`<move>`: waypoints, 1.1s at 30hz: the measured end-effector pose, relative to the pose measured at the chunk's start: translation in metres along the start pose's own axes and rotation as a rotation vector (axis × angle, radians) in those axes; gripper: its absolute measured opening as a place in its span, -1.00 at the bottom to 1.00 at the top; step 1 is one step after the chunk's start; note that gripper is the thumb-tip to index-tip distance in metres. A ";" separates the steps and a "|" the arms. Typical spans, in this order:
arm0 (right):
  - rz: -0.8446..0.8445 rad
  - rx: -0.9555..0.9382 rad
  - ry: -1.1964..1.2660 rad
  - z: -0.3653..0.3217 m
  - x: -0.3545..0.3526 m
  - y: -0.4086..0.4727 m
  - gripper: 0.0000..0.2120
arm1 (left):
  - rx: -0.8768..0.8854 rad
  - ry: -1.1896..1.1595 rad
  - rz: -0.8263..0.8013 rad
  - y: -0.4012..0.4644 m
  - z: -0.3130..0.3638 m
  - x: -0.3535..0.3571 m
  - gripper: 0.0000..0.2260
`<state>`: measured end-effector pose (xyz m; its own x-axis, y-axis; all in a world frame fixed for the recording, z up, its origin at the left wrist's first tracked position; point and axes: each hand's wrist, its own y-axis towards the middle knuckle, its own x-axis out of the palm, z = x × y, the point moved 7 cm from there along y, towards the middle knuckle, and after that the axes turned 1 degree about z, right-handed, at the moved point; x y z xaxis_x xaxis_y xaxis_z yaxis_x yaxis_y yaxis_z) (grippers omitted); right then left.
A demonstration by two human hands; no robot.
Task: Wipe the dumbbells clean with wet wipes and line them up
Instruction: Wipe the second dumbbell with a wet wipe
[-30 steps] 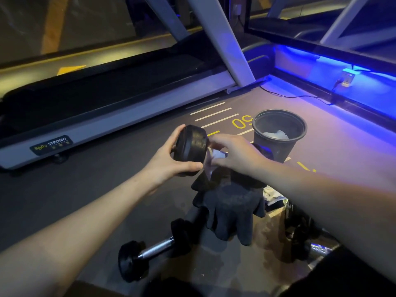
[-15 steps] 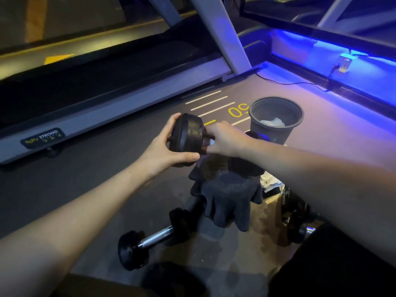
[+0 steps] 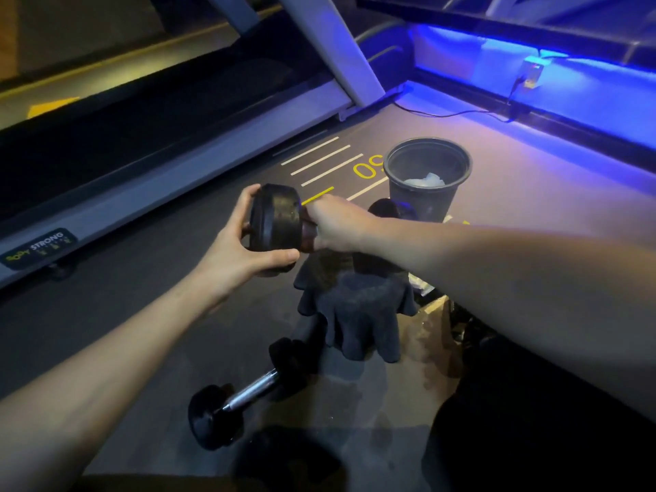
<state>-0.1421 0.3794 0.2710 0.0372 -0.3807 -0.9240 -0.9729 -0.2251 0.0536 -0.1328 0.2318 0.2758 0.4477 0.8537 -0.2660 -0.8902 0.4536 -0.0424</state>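
Both hands grip a raised dumbbell (image 3: 275, 221): left hand (image 3: 241, 253) cups its head, right hand (image 3: 337, 225) wraps its handle; at left, the treadmill (image 3: 170, 179) label reads "STRONG".

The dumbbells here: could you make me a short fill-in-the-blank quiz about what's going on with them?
1. The left hand grips one head of the raised dumbbell, while the ____ hand works at its handle.
2. A second dumbbell lies on the ____.
3. Crumpled white wipes sit inside the dark ____.
4. A dark glove hangs ____ the raised dumbbell.

Missing words: right; floor; bin; below
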 end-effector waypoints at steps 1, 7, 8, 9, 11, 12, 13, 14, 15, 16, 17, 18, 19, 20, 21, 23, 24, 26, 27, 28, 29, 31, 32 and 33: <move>0.016 0.002 -0.019 -0.001 -0.001 -0.002 -0.76 | 0.004 0.002 0.001 0.001 0.000 0.000 -0.12; 0.151 0.030 -0.107 -0.008 0.000 -0.022 -0.78 | 0.029 0.048 -0.016 0.002 0.002 -0.001 -0.08; 0.166 0.039 -0.112 -0.007 0.000 -0.023 -0.79 | 0.032 0.054 -0.018 0.002 0.002 -0.001 -0.08; 0.171 0.045 -0.119 -0.007 -0.001 -0.021 -0.79 | 0.030 0.055 -0.019 0.002 0.002 -0.001 -0.07; 0.124 0.050 -0.072 -0.004 -0.002 -0.015 -0.86 | 0.017 0.051 -0.005 0.001 -0.001 -0.001 -0.01; 0.069 0.060 -0.018 -0.002 -0.002 -0.011 -0.89 | 0.012 0.049 0.003 0.000 -0.002 -0.002 0.00; 0.005 0.078 0.042 0.000 -0.001 -0.007 -0.85 | 0.014 0.050 0.007 -0.001 -0.002 -0.002 0.00; -0.065 0.096 0.105 0.002 0.000 -0.003 -0.79 | 0.017 0.058 0.010 -0.002 -0.002 -0.002 -0.02; -0.136 0.110 0.171 0.003 0.002 0.000 -0.74 | 0.018 0.069 0.009 -0.002 -0.002 -0.002 -0.03; -0.204 0.121 0.233 0.005 0.004 0.002 -0.72 | 0.016 0.079 0.005 -0.003 -0.002 -0.001 -0.04; -0.263 0.124 0.292 0.007 0.006 0.003 -0.71 | 0.014 0.090 0.002 -0.004 -0.002 -0.001 -0.04; -0.308 0.118 0.336 0.007 0.007 0.004 -0.72 | 0.016 0.105 -0.001 -0.004 -0.001 -0.001 -0.04; -0.342 0.106 0.363 0.007 0.007 0.004 -0.74 | 0.024 0.129 -0.004 -0.004 0.000 -0.001 -0.04; -0.362 0.095 0.377 0.006 0.007 0.003 -0.75 | 0.031 0.154 -0.006 -0.005 0.001 -0.002 -0.03; -0.362 0.082 0.380 0.005 0.007 0.003 -0.75 | 0.035 0.168 -0.007 -0.005 0.001 -0.002 -0.02; -0.270 0.060 0.280 0.004 0.008 0.002 -0.75 | 0.023 0.157 0.002 -0.005 0.001 -0.002 -0.01; -0.185 0.049 0.159 0.004 0.007 -0.001 -0.77 | 0.016 0.145 0.007 -0.005 0.000 -0.002 -0.01; 0.001 0.013 -0.094 0.001 0.004 -0.007 -0.89 | 0.007 0.137 0.012 -0.004 -0.002 -0.002 -0.03; 0.069 -0.014 -0.170 -0.002 0.005 -0.010 -0.85 | 0.004 0.137 0.014 -0.004 -0.003 -0.002 -0.04; 0.103 -0.039 -0.218 -0.003 0.006 -0.012 -0.77 | 0.002 0.135 0.015 -0.004 -0.002 -0.003 -0.04; 0.124 -0.055 -0.245 -0.002 0.007 -0.014 -0.72 | 0.002 0.135 0.012 -0.003 -0.002 -0.002 -0.04; 0.147 -0.075 -0.267 0.000 0.005 -0.014 -0.64 | 0.006 0.140 0.005 -0.003 0.001 0.000 -0.04; 0.151 -0.085 -0.270 0.002 0.004 -0.012 -0.63 | 0.009 0.142 0.003 -0.003 0.002 0.001 -0.04; 0.140 -0.088 -0.241 0.006 0.003 -0.010 -0.64 | 0.012 0.141 0.005 -0.004 0.004 0.001 -0.05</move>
<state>-0.1336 0.3853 0.2652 -0.1613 -0.1916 -0.9681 -0.9409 -0.2662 0.2094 -0.1287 0.2323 0.2789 0.4261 0.8120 -0.3989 -0.8910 0.4531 -0.0294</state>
